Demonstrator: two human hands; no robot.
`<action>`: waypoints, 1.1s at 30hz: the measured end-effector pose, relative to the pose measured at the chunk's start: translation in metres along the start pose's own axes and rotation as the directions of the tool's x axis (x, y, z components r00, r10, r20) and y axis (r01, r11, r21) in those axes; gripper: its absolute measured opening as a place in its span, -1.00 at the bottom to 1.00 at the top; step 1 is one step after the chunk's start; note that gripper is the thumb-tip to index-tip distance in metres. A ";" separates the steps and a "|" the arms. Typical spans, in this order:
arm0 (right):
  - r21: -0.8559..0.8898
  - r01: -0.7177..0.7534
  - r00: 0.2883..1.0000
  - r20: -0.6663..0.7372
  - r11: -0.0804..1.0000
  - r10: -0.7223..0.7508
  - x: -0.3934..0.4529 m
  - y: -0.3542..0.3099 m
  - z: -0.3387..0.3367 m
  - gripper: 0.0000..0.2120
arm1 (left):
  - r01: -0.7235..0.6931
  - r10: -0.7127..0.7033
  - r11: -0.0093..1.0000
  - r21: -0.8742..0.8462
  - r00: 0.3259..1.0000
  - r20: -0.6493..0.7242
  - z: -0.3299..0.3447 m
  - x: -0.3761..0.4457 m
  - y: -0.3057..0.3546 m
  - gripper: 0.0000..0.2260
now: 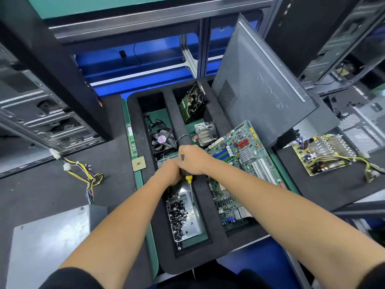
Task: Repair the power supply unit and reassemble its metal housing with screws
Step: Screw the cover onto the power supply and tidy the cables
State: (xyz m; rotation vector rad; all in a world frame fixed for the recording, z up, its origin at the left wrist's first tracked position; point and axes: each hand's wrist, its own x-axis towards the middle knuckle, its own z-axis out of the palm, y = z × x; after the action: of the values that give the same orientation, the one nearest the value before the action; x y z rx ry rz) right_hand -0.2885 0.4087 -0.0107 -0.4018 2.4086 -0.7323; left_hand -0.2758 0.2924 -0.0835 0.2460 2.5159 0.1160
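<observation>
My right hand (192,160) grips a yellow-and-black screwdriver (188,178) by its handle, its shaft pointing down toward me over a metal tray of black screws (181,217). My left hand (169,172) is curled right beside it above the tray; what its fingers hold is hidden. The power supply's circuit board (320,153) with yellow wires lies on the black mat at far right. A grey metal housing panel (48,243) lies at lower left. A loose wire harness (83,172) lies on the left mat.
A black foam organiser (208,197) holds a fan (162,140), a heatsink (203,132), a hard drive (193,102) and a motherboard (243,163). A CPU (138,163) and RAM stick (131,138) sit at its left. Open PC cases stand left and right; a case panel (260,84) leans behind.
</observation>
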 end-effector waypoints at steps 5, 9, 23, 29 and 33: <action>0.067 0.022 0.997 -0.069 0.998 -0.017 0.001 -0.006 -0.009 -0.79 | 0.026 -0.065 0.971 -0.237 0.985 -0.158 -0.019 -0.012 -0.005 -0.81; 0.140 0.042 0.986 -0.168 0.989 -0.018 0.003 -0.018 -0.017 -0.84 | 0.012 -0.100 0.911 -0.413 0.976 -0.193 -0.036 -0.023 -0.008 -0.82; 0.002 0.418 0.886 -0.221 0.908 -0.407 -0.015 -0.144 -0.037 -0.86 | -0.089 -0.309 0.685 -0.723 0.864 -0.398 -0.079 -0.134 -0.063 -0.88; -0.021 0.527 0.803 -0.315 0.849 -0.506 -0.032 -0.194 -0.040 -0.88 | -0.115 -0.393 0.582 -0.805 0.827 -0.402 -0.067 -0.177 -0.089 -0.85; -0.020 0.550 0.765 -0.389 0.835 -0.514 -0.046 -0.226 -0.034 -0.88 | -0.205 -0.420 0.455 -0.867 0.809 -0.412 -0.058 -0.208 -0.106 -0.89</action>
State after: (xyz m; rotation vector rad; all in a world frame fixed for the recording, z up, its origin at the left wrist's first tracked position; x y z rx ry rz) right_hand -0.2481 0.2608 0.1650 -1.0205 2.6176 -1.2724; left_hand -0.1583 0.1448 0.0664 -0.4971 2.6021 1.6703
